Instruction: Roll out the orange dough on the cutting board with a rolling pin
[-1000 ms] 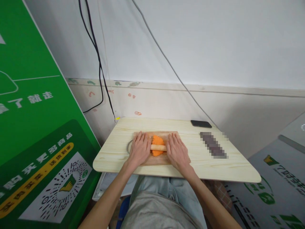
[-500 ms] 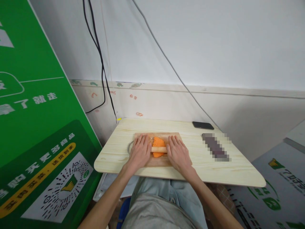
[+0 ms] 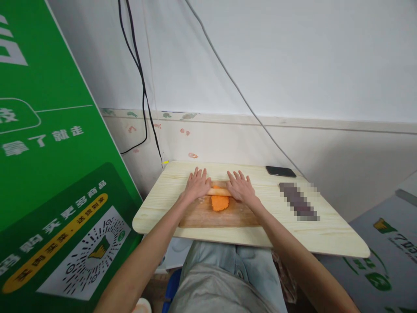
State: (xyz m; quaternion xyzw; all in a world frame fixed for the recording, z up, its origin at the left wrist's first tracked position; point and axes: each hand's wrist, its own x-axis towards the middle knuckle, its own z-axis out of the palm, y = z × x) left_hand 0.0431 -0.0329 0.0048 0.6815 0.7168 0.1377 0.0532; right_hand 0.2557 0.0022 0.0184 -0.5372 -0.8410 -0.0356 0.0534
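A light wooden rolling pin (image 3: 219,191) lies crosswise over the far part of a flat orange piece of dough-like material (image 3: 220,203). Beneath them is a wooden board (image 3: 202,219) on the pale table. My left hand (image 3: 197,184) rests flat on the pin's left end, its fingers spread and stretched forward. On the pin's right end lies my right hand (image 3: 241,186), palm down, fingers also apart. Both palms hide the ends of the pin. Most of the orange piece shows on the near side of the pin.
A black phone (image 3: 280,171) lies at the table's back right, with a blurred-out dark item (image 3: 299,201) nearer. A green printed panel (image 3: 65,143) stands at the left. Cables hang along the wall behind the table (image 3: 312,237).
Both hands and the rolling pin have moved forward, away from my body, to the far part of the orange piece. The fingers are now more spread. The view has shifted slightly.
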